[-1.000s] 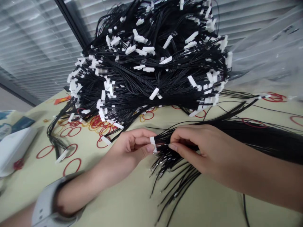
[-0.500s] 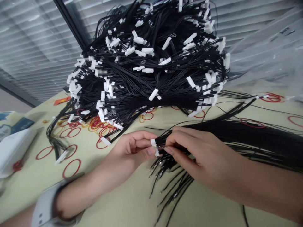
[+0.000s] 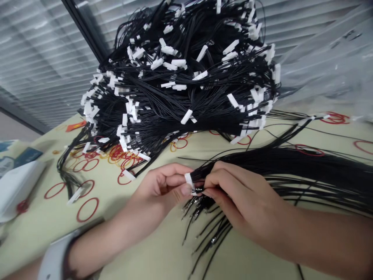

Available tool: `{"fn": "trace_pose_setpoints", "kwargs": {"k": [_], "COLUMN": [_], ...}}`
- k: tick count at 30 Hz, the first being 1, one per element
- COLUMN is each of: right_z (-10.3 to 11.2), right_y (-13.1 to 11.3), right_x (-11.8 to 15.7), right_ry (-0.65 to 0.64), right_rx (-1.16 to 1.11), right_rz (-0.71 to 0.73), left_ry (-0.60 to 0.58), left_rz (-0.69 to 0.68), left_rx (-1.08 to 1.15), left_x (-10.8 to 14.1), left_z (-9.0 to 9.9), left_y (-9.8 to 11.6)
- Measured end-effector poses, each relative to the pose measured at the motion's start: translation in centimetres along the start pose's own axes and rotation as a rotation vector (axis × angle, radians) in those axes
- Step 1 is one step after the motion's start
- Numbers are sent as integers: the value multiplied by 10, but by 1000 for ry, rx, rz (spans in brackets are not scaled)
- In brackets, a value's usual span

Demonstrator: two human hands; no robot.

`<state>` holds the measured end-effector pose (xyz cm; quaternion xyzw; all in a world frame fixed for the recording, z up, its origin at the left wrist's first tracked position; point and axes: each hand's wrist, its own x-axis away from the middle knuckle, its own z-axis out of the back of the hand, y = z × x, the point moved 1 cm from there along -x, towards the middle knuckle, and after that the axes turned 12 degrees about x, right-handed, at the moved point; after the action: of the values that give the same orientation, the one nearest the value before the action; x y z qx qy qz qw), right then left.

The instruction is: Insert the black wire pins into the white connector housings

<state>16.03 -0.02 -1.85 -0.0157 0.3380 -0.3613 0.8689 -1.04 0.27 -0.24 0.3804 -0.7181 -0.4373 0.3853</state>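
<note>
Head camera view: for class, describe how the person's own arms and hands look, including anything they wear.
The left hand and right hand are bare, with no gloves, and no sleeves show. A wide pale grey band circles the left wrist.

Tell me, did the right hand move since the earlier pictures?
Yes. Compared with the big wire pile, the right hand moved down and closer to the left hand.

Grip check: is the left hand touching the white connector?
Touching: in the head view, the left hand pinches the white connector between thumb and finger.
</note>
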Motion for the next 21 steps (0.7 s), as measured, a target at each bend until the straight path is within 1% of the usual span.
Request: {"fn": "trace_pose_setpoints", "kwargs": {"k": [4,8,10,13,15,19,21], "right_z": [-1,-3,-4,-4,-5,-5,-5], "right_y": [-1,0,1,1,0,0,0], "right_x": [3,2,2,1,1,2,2], "right_ry": [6,28,11,-25,-28,-7,3], "right_rx": [32,60,47,29,27,37,31], "right_rz": [23,-8,-25,-46,-47,-13,-4], "left_ry": [-21,31,62,57,51,91,93], "left_rz": [0,44,53,50,52,48,41], "left_rx": [-55,-81,-68,-30,-35,-47,-52], "left_x": [2,3,2,0,0,2,2], "left_z": [-3,-6,-5,-5,-6,-8,-8], "left_y": [0,-2,-2,0,0,-1,-1]}}
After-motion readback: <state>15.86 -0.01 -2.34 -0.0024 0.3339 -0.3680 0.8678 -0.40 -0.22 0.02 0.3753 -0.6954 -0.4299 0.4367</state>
